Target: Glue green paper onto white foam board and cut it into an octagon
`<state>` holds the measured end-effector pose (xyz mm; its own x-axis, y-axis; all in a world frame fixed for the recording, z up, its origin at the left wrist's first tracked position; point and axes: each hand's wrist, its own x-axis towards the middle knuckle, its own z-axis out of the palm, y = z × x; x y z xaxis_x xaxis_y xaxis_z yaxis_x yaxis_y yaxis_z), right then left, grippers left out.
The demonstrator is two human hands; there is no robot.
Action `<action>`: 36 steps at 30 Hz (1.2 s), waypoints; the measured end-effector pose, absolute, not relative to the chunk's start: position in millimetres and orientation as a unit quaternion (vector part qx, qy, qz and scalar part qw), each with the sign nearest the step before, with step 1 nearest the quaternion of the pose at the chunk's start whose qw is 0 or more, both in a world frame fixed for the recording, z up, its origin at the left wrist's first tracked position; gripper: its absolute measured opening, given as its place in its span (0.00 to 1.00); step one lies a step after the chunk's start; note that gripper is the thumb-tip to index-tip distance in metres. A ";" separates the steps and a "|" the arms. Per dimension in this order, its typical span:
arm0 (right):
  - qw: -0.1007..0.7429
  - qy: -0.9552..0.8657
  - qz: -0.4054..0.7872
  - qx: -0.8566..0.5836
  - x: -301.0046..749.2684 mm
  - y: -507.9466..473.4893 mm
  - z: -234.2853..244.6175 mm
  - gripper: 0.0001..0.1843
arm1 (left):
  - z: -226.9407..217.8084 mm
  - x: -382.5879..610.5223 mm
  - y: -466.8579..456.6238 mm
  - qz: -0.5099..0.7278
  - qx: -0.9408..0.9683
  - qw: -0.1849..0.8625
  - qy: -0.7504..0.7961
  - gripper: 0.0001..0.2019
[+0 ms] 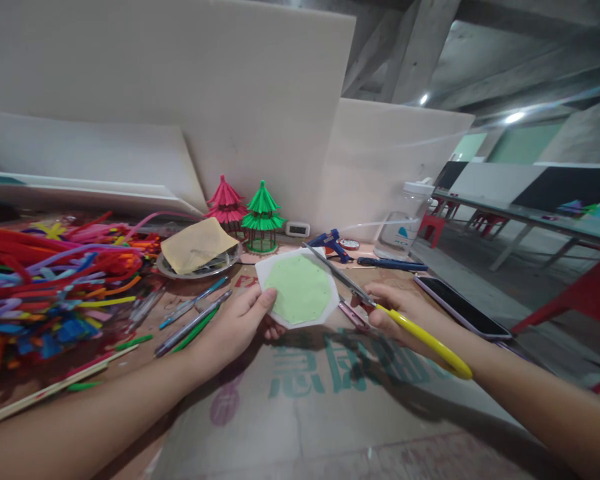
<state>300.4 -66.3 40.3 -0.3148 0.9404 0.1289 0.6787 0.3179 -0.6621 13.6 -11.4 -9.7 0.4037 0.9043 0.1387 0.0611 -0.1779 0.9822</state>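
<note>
My left hand (240, 325) pinches the left edge of a white sheet with a light green octagon (300, 290) on it, held just above the cardboard-covered table (330, 413). My right hand (400, 313) grips yellow-handled scissors (380, 310). Their blades run up and left along the sheet's upper right edge.
A heap of coloured pipe cleaners (50, 280) fills the left. Pens (193, 317) lie beside a metal plate (200, 267) with tan paper. Pink (226, 203) and green (263, 213) paper pagodas, a blue glue gun (333, 243), a plastic jar (405, 223) and a phone (463, 307) stand around.
</note>
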 end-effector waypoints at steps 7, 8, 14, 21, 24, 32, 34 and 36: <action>0.238 -0.808 0.222 -0.491 305.0 -67.4 39.1 0.22 | -14.1 9.7 -8.2 0.373 0.691 0.490 0.377 0.22; 0.234 -0.813 0.221 -0.485 305.4 -68.7 39.5 0.22 | -14.8 8.5 -8.5 0.367 0.704 0.476 0.378 0.22; 0.240 -0.809 0.238 -0.480 304.6 -75.8 40.8 0.24 | -11.5 5.3 -13.2 0.344 0.755 0.399 0.392 0.20; 0.258 -0.795 0.217 -0.505 296.9 -75.8 38.6 0.33 | -7.4 10.3 -14.9 0.335 0.757 0.401 0.392 0.20; 0.255 -0.780 0.218 -0.528 289.6 -76.3 42.2 0.34 | -8.7 10.4 -14.6 0.332 0.751 0.420 0.387 0.21; 0.257 -0.764 0.244 -0.540 282.8 -75.5 47.8 0.30 | -10.4 8.1 -13.7 0.331 0.754 0.415 0.388 0.21; 0.254 -0.765 0.239 -0.542 283.6 -75.0 48.0 0.31 | -10.4 8.8 -13.5 0.331 0.751 0.424 0.383 0.21; 0.245 -0.767 0.239 -0.543 284.2 -74.6 48.3 0.32 | -10.5 9.4 -13.2 0.334 0.747 0.432 0.379 0.21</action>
